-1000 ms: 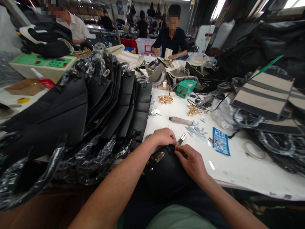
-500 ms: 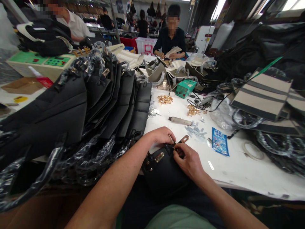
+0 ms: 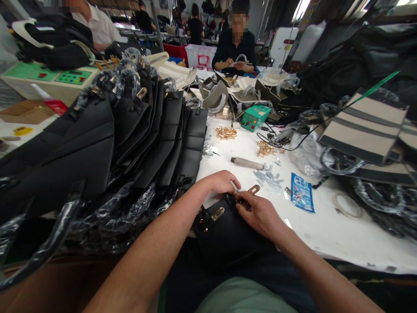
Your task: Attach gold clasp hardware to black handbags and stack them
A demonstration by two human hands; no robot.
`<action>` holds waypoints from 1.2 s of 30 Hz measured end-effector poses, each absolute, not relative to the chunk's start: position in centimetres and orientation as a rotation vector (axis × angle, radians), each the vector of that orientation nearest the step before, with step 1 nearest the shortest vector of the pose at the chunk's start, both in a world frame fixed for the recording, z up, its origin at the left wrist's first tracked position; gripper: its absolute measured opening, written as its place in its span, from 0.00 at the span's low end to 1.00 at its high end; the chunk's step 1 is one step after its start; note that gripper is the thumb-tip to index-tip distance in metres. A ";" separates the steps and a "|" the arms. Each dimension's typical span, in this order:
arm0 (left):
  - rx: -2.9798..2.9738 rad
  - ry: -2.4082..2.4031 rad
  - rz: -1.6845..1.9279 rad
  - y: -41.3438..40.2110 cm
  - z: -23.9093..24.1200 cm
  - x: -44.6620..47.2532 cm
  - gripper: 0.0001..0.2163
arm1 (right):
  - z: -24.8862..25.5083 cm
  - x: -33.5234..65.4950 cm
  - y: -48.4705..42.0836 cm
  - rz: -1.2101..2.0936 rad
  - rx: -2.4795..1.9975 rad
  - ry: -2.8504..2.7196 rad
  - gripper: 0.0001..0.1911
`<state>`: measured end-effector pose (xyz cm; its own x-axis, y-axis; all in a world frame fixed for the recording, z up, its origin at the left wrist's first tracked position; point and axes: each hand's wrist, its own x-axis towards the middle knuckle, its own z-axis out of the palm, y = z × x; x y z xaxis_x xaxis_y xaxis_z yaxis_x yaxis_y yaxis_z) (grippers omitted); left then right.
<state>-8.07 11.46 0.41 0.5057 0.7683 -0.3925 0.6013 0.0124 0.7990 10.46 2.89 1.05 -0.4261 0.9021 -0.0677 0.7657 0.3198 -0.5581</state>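
A small black handbag (image 3: 228,239) leans at the table's front edge, close to my lap. It carries a gold metal clasp plate (image 3: 217,214) and small gold studs. My left hand (image 3: 223,182) is bent over the bag's top edge with its fingers curled together; what lies between the fingertips is hidden. Thumb and forefinger of my right hand (image 3: 257,213) pinch the bag at its upper right edge, close to the left fingertips. Just beyond them a strap end with a gold metal plate (image 3: 254,189) sticks out.
Many black bag pieces (image 3: 163,143) stand stacked at left. Ahead lie a wrapped rod (image 3: 246,163), grey metal strips (image 3: 269,178), gold fittings (image 3: 226,133) and a green box (image 3: 254,117). A blue packet (image 3: 302,192) and tape roll (image 3: 348,205) lie right. A co-worker (image 3: 234,48) sits opposite.
My left fingers have shifted slightly at the bag's top edge; the slim piece seen at their tips before is now hidden. The right hand stays at the bag. The co-worker's hands have moved.
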 end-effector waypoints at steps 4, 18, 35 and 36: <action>1.670 1.189 0.173 11.5 0.5 -8.0 0.19 | 1.9 10.2 3.7 0.688 -1.556 -2.457 0.10; 1.659 1.247 0.179 11.3 -0.1 -7.8 0.18 | 2.3 9.6 4.3 0.508 -1.578 -2.627 0.10; 1.666 1.238 0.211 11.5 -0.1 -7.9 0.18 | 1.9 9.4 4.4 0.605 -1.607 -2.605 0.09; 1.662 1.234 0.217 11.5 -0.2 -8.0 0.18 | 1.8 9.5 4.4 0.632 -1.614 -2.576 0.09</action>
<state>-7.96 11.51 -0.20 0.4607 0.7956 -0.3934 0.6137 0.0347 0.7888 9.47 4.40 1.85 -0.4588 0.8699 -0.1808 0.8548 0.3767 -0.3568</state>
